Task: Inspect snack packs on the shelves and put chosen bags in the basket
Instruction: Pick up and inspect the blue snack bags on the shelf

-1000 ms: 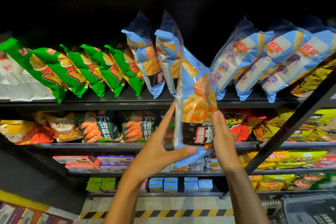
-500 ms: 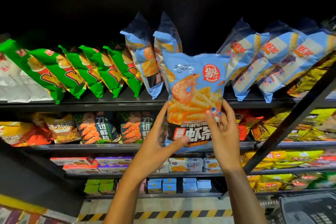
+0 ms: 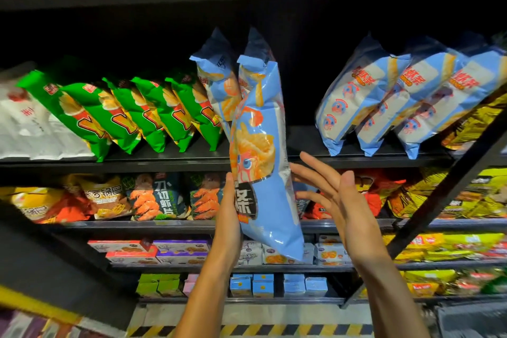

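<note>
Your left hand [image 3: 229, 214] gripped the blue shrimp-stick bag [image 3: 260, 162] in front of the black shelf [image 3: 356, 158]; beside the bag, your right hand [image 3: 337, 200] had straight, spread fingers.

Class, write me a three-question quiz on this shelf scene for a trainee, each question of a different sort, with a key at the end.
1. True or false: the right hand grips the blue snack bag.
2. Multiple choice: the green bags stand on the same shelf as the held bag's twins, to their A) left B) right C) on the shelf below.
3. Fill in: the left hand holds the bag near its ____ half.

Key
1. False: its fingers are straight, spread beside the bag.
2. A.
3. Lower.
</note>
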{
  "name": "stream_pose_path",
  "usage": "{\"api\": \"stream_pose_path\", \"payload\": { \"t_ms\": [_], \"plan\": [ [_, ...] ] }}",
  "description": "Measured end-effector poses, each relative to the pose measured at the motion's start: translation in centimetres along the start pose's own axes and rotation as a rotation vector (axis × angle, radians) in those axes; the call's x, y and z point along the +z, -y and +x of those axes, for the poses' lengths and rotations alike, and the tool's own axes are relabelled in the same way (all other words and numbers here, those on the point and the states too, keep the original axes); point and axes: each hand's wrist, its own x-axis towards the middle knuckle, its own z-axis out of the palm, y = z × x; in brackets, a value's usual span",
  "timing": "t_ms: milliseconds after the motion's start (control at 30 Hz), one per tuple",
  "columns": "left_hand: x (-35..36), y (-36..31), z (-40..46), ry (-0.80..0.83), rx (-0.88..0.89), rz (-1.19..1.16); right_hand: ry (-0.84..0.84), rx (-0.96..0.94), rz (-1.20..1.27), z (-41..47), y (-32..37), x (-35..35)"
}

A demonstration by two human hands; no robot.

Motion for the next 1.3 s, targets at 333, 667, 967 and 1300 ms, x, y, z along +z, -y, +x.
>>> {"api": "stream_pose_path", "payload": {
  "t_ms": [333, 667, 967, 1300],
  "plan": [
    [0.7, -0.6, -1.5, 0.105, 0.258, 0.31, 0.049, 0.041, -0.051, -0.6, 0.0, -1.0],
    [1.4, -3.0, -2.4, 0.579, 0.435, 0.437, -0.309, 0.171, -0.026, -1.1, 2.3, -6.2],
    [4.0, -2.7, -4.8, 0.749, 0.688, 0.646, -0.194, 0.284, 0.065, -2.3, 2.4, -8.2],
    [5.0, -3.6, -5.9, 0.496, 0.593, 0.431, -0.126, -0.171, -0.08, -4.3, 5.6, -8.3]
  ]
}}
